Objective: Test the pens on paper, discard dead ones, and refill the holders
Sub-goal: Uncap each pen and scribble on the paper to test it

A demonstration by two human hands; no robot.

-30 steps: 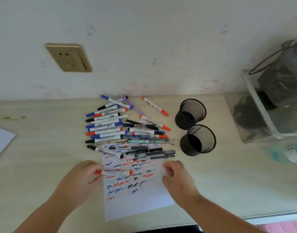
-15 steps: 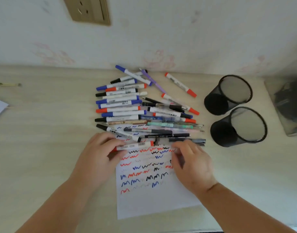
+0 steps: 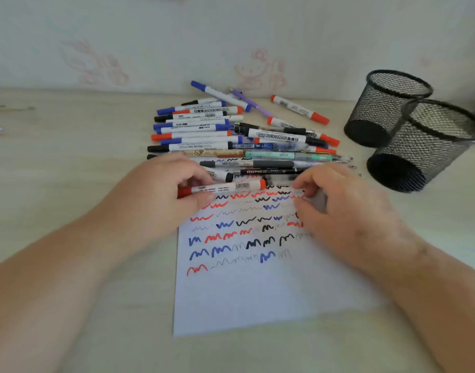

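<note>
Head view, desk top: one red-capped whiteboard marker (image 3: pixel 225 187), white barrel with barcode label, red at both ends, lying crosswise over the top edge of the test paper (image 3: pixel 247 289) and pinched at its left end by the left hand (image 3: pixel 161 195), thumb below and fingers above. Right hand (image 3: pixel 335 208) curled, fingertips at the paper's upper right corner, seemingly closed round a small grey object (blurred; what it is cannot be told). Paper: white sheet, upper half filled with rows of red, blue, black and faint grey squiggles, lower half blank, near edge well inside the desk (image 3: pixel 69 162) front. Pen pile (image 3: pixel 231 135): markers and gel pens in blue, red, black, purple and teal, laid mostly parallel, overlapping the sheet's far edge and reaching nearly to the wall (image 3: pixel 231 36). Two black mesh holders (image 3: pixel 392 109) and (image 3: pixel 424 146), touching each other, stand right of the pile with a strip of bare desk between. Open desk surface lies left of the pile and right of the sheet.
</note>
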